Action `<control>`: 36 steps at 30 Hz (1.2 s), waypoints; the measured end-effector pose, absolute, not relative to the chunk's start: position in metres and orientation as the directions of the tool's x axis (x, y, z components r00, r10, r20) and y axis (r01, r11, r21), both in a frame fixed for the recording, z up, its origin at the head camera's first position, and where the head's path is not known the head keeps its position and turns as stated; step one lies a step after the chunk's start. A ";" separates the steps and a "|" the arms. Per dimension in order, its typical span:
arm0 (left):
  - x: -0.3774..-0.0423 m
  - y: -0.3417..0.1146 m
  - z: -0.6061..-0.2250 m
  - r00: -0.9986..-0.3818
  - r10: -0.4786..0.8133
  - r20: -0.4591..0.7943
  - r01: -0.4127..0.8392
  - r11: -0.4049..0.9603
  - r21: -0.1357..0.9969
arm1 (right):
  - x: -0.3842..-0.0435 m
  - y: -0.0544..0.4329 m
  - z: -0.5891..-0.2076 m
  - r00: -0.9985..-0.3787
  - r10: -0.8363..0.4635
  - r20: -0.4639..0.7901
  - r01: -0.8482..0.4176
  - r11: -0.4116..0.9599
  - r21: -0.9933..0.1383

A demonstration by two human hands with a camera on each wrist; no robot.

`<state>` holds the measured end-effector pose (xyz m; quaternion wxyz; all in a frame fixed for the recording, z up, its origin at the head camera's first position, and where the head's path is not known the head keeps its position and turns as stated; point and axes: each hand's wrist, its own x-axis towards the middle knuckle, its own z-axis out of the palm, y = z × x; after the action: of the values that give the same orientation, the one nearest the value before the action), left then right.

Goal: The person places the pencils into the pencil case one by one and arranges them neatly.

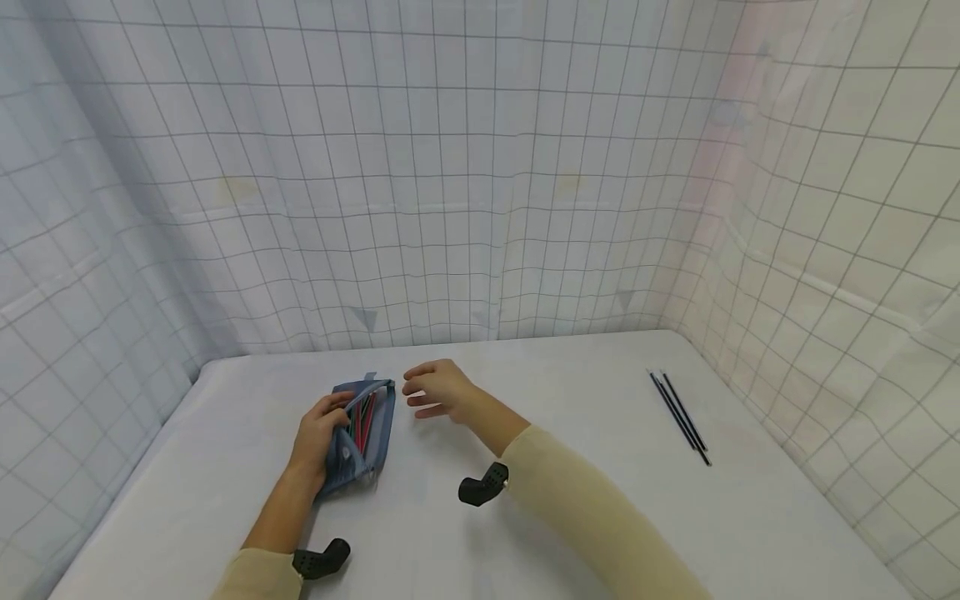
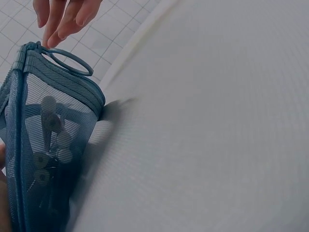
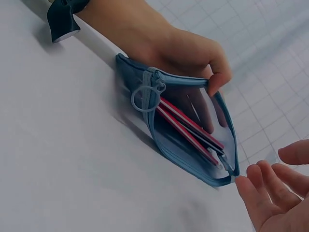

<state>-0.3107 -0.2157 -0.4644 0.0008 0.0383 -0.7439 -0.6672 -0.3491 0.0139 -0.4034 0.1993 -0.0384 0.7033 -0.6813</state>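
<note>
A blue mesh zipper pouch (image 1: 384, 437) stands unzipped on the left part of the table. My left hand (image 1: 315, 437) grips its left side, with the thumb (image 3: 219, 83) hooked over the rim. Inside lie red pencil-like sticks (image 3: 188, 126) and a green one, seen from above. A ring-shaped zipper pull (image 3: 144, 110) hangs at one end of the opening. My right hand (image 1: 442, 390) is held just right of the pouch's far corner, fingers spread and loosely bent, with nothing in them. In the right wrist view its fingertips are right at that corner.
Several dark, thin pencil-like sticks (image 1: 681, 417) lie side by side at the table's right. A white cloth covers the table (image 1: 570, 392). White grid-patterned curtains (image 1: 465, 167) stand behind it and at both sides. Black wrist devices (image 1: 482, 485) sit on both forearms.
</note>
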 end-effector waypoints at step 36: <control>-0.313 -0.224 -0.463 -0.994 -0.079 -0.075 -0.082 0.091 0.992 | -0.360 0.142 -0.390 -0.948 -0.198 -0.249 0.204 0.225 -0.953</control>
<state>-0.3126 -0.2236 -0.4635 -0.0012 0.0547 -0.7385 -0.6720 -0.3603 0.1417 -0.3905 0.1615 0.0017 0.7657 -0.6225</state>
